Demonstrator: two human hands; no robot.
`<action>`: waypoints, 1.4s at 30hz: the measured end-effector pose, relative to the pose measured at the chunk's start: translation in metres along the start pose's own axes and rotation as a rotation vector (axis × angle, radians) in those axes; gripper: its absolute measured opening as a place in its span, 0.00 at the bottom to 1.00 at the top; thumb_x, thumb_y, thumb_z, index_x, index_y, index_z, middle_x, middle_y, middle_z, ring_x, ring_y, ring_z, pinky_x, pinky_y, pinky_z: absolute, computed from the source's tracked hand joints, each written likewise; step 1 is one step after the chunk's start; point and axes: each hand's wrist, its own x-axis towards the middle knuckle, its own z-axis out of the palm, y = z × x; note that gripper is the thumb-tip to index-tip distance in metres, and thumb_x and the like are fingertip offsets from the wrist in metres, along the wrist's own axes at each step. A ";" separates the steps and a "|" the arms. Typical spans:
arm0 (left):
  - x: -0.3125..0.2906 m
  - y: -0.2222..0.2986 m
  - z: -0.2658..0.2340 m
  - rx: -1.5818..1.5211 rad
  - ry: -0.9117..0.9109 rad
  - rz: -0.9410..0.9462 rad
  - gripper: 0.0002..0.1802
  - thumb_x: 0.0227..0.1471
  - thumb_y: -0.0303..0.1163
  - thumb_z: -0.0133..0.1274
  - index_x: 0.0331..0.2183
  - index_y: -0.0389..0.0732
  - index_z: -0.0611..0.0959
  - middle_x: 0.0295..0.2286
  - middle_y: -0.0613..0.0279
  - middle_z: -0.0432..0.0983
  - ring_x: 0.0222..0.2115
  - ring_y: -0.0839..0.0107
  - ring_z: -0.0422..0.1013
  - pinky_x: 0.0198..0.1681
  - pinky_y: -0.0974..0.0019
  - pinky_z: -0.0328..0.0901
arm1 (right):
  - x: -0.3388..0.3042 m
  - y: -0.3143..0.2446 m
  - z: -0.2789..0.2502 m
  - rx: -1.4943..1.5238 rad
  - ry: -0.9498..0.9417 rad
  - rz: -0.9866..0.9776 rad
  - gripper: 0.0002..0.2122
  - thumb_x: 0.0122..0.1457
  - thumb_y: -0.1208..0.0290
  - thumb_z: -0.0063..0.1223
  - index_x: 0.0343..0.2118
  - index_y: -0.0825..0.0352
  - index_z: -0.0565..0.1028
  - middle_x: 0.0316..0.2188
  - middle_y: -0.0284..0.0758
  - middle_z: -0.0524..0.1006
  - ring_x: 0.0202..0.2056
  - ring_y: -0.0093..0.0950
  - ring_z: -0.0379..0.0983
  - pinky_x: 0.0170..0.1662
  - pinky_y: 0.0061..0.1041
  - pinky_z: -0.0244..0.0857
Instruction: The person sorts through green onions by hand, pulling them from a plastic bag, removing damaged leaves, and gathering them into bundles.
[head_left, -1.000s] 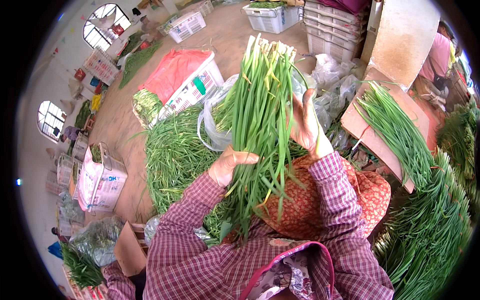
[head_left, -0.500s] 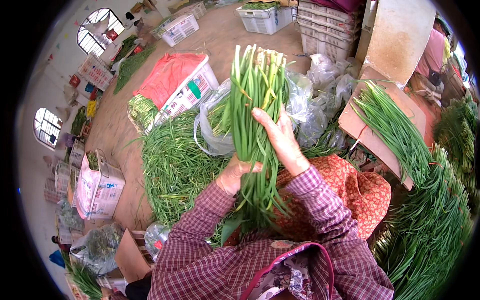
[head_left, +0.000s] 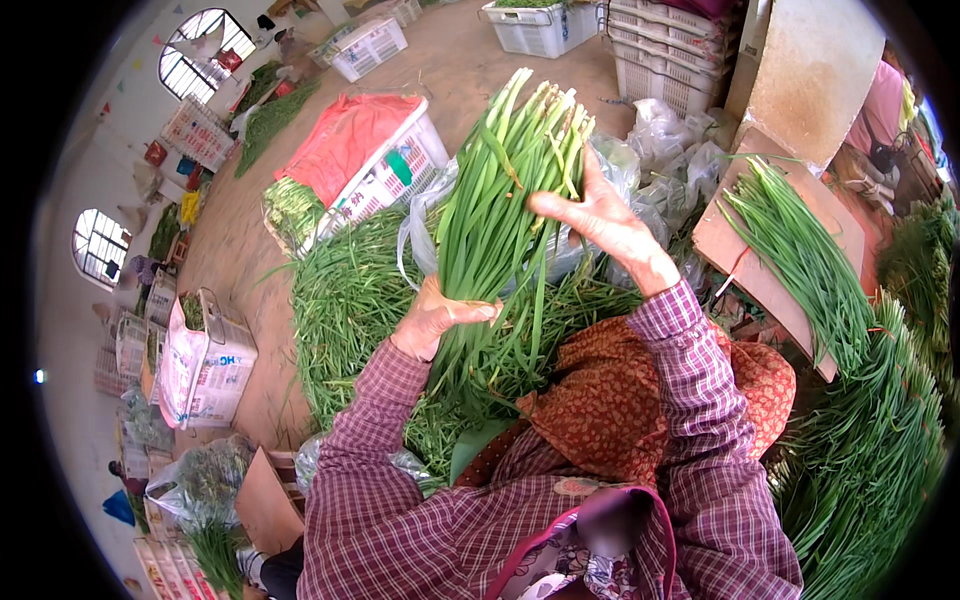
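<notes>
A thick bunch of garlic chives [head_left: 505,210] is held up in front of me, pale cut ends at the top, leaning to the right. Around its lower left side my left hand [head_left: 432,318] is closed, thumb across the front. My right hand [head_left: 605,225] grips the upper right side near the cut ends, its thumb in front and the other fingers partly hidden behind the stalks. Below and behind the bunch spreads a heap of loose garlic chives [head_left: 345,310]. A patterned red-orange cloth [head_left: 610,390] covers my lap.
To the right, a tied bunch [head_left: 790,235] lies on a tilted brown board [head_left: 730,235], beside a large pile of bunches [head_left: 860,470]. Clear plastic bags [head_left: 665,160] sit behind my right hand. A white crate [head_left: 415,150] with red cloth stands ahead; stacked crates [head_left: 660,60] stand farther back.
The bunch has tipped so its top leans right, and its stalks have fanned wider. My left hand has shifted left; my right hand has moved right, toward the cut ends.
</notes>
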 end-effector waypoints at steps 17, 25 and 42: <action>0.011 -0.009 -0.079 0.135 -0.089 -0.159 0.39 0.32 0.16 0.65 0.51 0.34 0.73 0.42 0.56 0.77 0.39 0.68 0.76 0.46 0.65 0.71 | -0.004 0.004 -0.064 -1.188 -0.045 -0.183 0.12 0.62 0.63 0.47 0.35 0.70 0.70 0.22 0.51 0.74 0.31 0.52 0.72 0.32 0.45 0.67; 0.000 -0.017 -0.100 0.126 -0.130 -0.225 0.36 0.33 0.14 0.64 0.50 0.34 0.75 0.42 0.57 0.78 0.38 0.69 0.77 0.41 0.68 0.73 | 0.004 0.006 -0.143 -1.425 -0.052 -0.412 0.12 0.61 0.67 0.47 0.43 0.70 0.71 0.20 0.41 0.76 0.25 0.37 0.75 0.29 0.36 0.71; 0.013 -0.016 -0.082 0.080 -0.018 -0.195 0.36 0.38 0.13 0.62 0.52 0.30 0.70 0.44 0.49 0.76 0.38 0.61 0.78 0.44 0.60 0.74 | 0.025 0.019 0.004 -1.226 0.294 -0.583 0.11 0.53 0.63 0.59 0.32 0.65 0.74 0.25 0.38 0.74 0.26 0.36 0.74 0.29 0.31 0.69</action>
